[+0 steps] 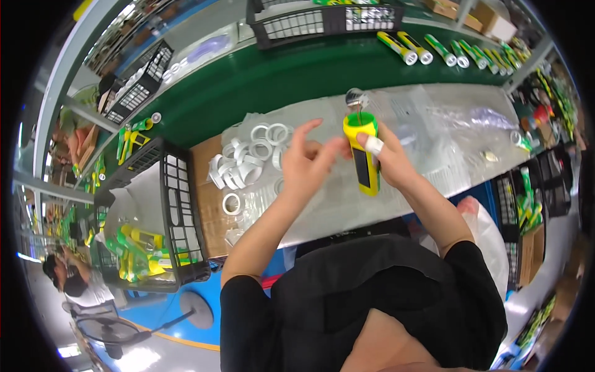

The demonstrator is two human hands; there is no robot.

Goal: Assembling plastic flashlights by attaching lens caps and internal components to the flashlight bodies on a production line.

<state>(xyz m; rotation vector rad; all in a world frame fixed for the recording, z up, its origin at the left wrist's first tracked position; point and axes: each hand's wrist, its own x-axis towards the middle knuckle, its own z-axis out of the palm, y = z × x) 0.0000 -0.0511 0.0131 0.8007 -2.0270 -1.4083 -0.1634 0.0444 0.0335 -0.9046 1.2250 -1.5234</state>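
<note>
My right hand (389, 160) grips a yellow flashlight body (365, 158) upright; its green front end points away from me and a dark panel runs down its side. A shiny silver reflector (354, 97) hangs on thin wires just above the open green end. My left hand (308, 162) is beside the flashlight on its left, thumb touching the top of the body, other fingers spread. A white bandage wraps one finger of my right hand.
White plastic rings (251, 155) lie piled on clear plastic sheeting left of my hands. A black crate (170, 217) at left holds yellow and green flashlight parts. Finished flashlights (434, 49) lie in a row on the green conveyor. Another black crate (322, 22) stands beyond. A person (65, 279) sits at lower left.
</note>
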